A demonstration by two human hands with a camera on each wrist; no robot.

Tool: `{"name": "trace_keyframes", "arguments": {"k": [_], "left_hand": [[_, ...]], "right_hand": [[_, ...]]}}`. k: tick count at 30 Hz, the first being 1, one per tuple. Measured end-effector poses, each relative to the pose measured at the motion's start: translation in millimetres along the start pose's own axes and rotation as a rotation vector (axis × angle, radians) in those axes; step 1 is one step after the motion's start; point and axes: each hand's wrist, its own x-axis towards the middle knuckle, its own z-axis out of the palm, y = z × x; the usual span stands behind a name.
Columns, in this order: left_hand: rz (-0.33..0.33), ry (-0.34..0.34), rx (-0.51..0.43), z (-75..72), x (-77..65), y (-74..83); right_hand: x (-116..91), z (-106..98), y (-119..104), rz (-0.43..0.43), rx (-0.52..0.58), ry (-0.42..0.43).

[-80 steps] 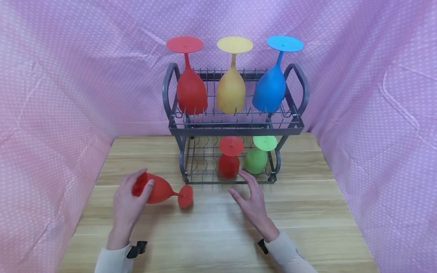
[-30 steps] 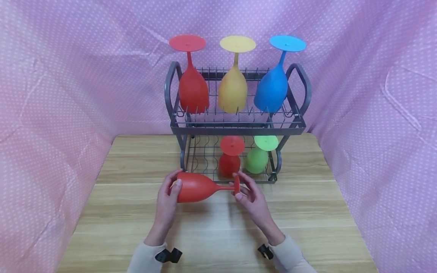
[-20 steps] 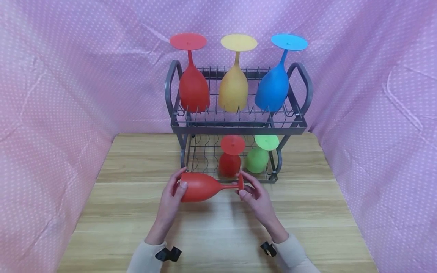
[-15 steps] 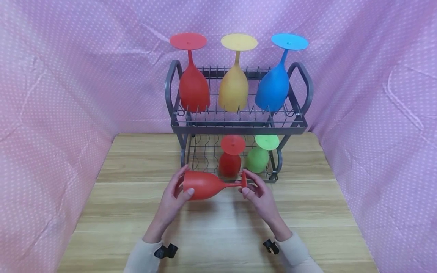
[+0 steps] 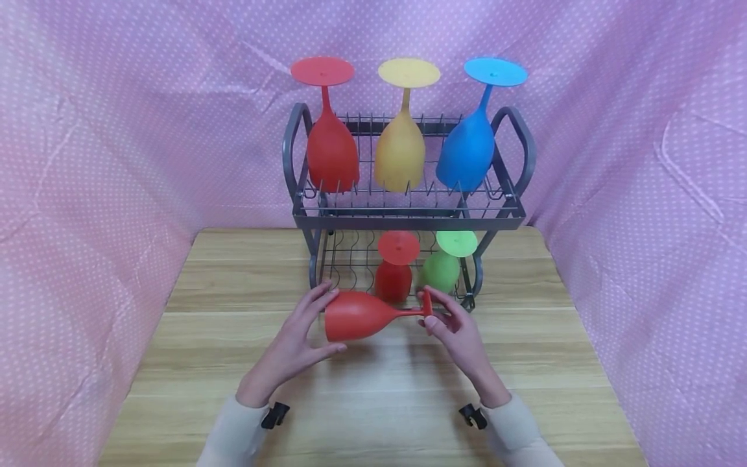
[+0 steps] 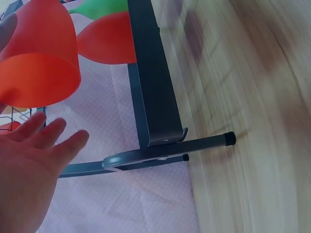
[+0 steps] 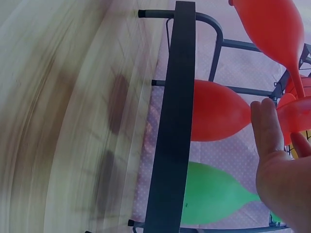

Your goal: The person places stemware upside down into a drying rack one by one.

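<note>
A red plastic wine glass (image 5: 358, 316) lies sideways in the air in front of the rack, its stem to the right. My right hand (image 5: 461, 334) pinches its round foot between thumb and fingers. Around the rim end my left hand (image 5: 292, 347) is spread; in the left wrist view its fingers (image 6: 46, 136) stand apart from the glass's open rim (image 6: 41, 80). In the right wrist view the held glass (image 7: 272, 29) hangs from the right hand (image 7: 286, 179). Behind it, upside down on the lower tier, stand another red glass (image 5: 393, 282) and a green glass (image 5: 440, 271).
The dark two-tier metal rack (image 5: 408, 223) stands at the back of the wooden table (image 5: 373, 415). Its upper tier holds upside-down red (image 5: 332, 155), yellow (image 5: 399, 155) and blue (image 5: 465, 155) glasses. Pink dotted cloth (image 5: 117, 162) hangs behind and at both sides.
The red glass was lifted from the table at left and carried right to the rack's front. My right hand took its foot; my left hand has since loosened from the bowl.
</note>
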Motion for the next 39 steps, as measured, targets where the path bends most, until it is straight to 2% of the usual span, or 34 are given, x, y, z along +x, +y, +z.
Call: {"name": "trace_keyframes", "arguments": {"k": [7, 11, 14, 19, 27, 31, 39], "left_hand": [[0.021, -0.017, -0.039, 4.0, 2.0, -1.1], [0.030, 0.013, -0.052, 9.1, 0.8, -1.2], [0.027, 0.045, -0.102, 14.5, -1.2, -1.6], [-0.004, 0.084, -0.236, 23.6, -4.0, -2.5], [-0.095, 0.116, -0.378, 32.1, -6.8, 1.7], [-0.103, 0.123, -0.417, 35.3, -7.4, 4.2], [-0.117, 0.146, -0.423, 41.5, -8.3, 5.8]], "right_hand": [[-1.0, -5.9, -2.6, 0.027, -0.048, -0.001], [-1.5, -6.8, -4.1, 0.012, -0.042, 0.004], [-2.5, -6.5, -3.6, -0.020, 0.008, 0.002], [-5.7, -5.0, 1.0, -0.095, 0.120, -0.016], [-12.8, 4.2, 11.0, -0.154, 0.195, -0.024], [-15.7, 9.3, 17.7, -0.139, 0.247, -0.005], [-20.0, 26.1, 27.6, -0.069, 0.302, 0.021]]}}
